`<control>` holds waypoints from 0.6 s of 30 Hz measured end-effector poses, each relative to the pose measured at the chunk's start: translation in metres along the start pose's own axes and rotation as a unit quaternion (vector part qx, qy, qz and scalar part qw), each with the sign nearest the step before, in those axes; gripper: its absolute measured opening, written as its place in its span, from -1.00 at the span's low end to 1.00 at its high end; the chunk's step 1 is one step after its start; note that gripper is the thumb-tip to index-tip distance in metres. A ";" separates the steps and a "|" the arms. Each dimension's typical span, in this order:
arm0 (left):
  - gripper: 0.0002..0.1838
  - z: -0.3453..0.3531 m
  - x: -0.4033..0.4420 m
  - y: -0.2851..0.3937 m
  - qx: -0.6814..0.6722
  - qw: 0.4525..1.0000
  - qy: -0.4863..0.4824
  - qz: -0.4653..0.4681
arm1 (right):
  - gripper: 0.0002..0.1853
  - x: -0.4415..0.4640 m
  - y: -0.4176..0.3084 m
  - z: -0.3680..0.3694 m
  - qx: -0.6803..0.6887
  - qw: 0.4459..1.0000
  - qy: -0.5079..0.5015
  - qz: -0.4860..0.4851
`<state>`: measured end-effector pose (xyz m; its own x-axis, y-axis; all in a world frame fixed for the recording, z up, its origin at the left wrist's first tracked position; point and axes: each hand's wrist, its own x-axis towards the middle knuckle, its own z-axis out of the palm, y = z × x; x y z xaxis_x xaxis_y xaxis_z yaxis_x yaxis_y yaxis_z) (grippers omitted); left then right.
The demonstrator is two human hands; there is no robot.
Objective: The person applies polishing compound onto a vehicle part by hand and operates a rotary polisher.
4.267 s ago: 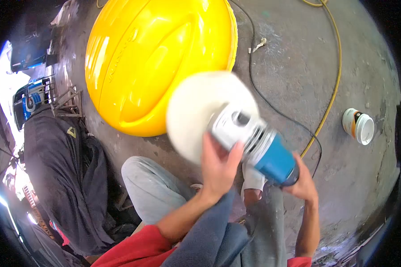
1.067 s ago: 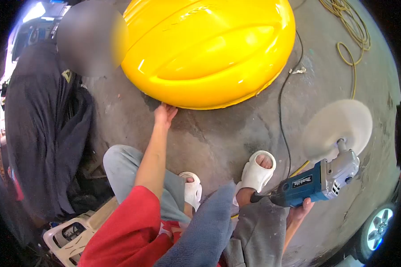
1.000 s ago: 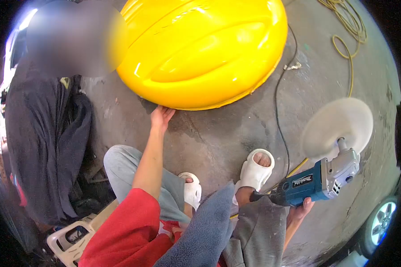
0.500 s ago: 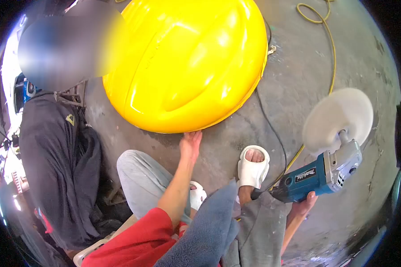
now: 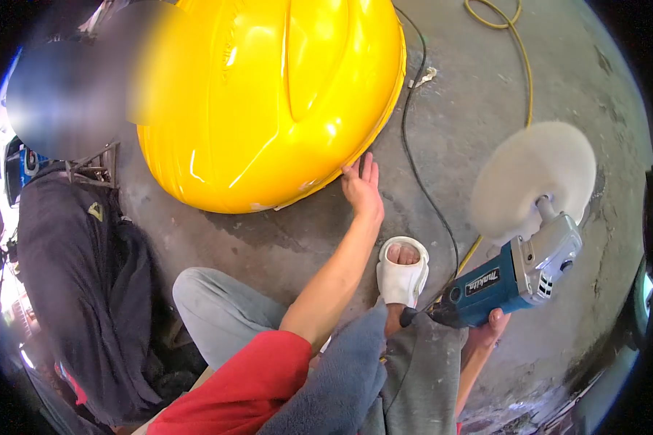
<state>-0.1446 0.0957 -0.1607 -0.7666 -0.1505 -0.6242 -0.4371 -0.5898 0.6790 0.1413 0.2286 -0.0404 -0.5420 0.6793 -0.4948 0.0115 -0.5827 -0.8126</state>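
A large glossy yellow shell lies on the floor at the top. My left hand is at its lower right rim, fingers spread and touching the edge. On the right, my right hand grips the blue and silver polisher from below, its body resting by my right knee. The polisher's round white pad faces upward, away from the yellow shell. A blue-grey towel hangs down in front of me.
Dark cloth drapes over something at the left. A black cable and a yellow hose run along the floor. A white scrap lies by the cable. Part of a wheel shows at the right edge.
The yellow shell has turned beneath my left hand, which has moved from its lower left rim to its lower right rim. My right hand has left the pad side and holds the polisher lower right.
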 end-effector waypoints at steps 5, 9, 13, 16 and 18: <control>-0.41 0.035 0.006 -0.012 -0.040 0.998 0.028 0.027 | 0.09 0.001 -0.006 0.011 -0.006 1.000 -0.021 -0.015; -0.43 -0.047 -0.011 0.028 0.069 0.989 -0.071 -0.107 | 0.09 0.000 -0.014 0.013 -0.039 0.999 -0.027 0.005; -0.53 -0.180 0.019 0.118 -0.007 0.997 0.065 -0.048 | 0.05 -0.003 -0.021 0.027 -0.072 0.997 -0.040 0.008; -0.60 -0.183 0.029 0.189 -0.049 0.977 0.203 0.034 | 0.03 -0.006 -0.012 0.018 -0.066 0.997 -0.006 -0.024; -0.62 -0.201 0.054 0.219 0.001 0.983 0.183 0.007 | 0.06 -0.004 -0.014 0.024 -0.062 0.998 -0.004 -0.019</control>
<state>-0.1874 -0.2014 -0.1232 -0.5526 -0.4344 -0.7112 -0.4291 -0.5833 0.6897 0.1234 0.2231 -0.0196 -0.5510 0.6955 -0.4612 0.0940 -0.4974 -0.8624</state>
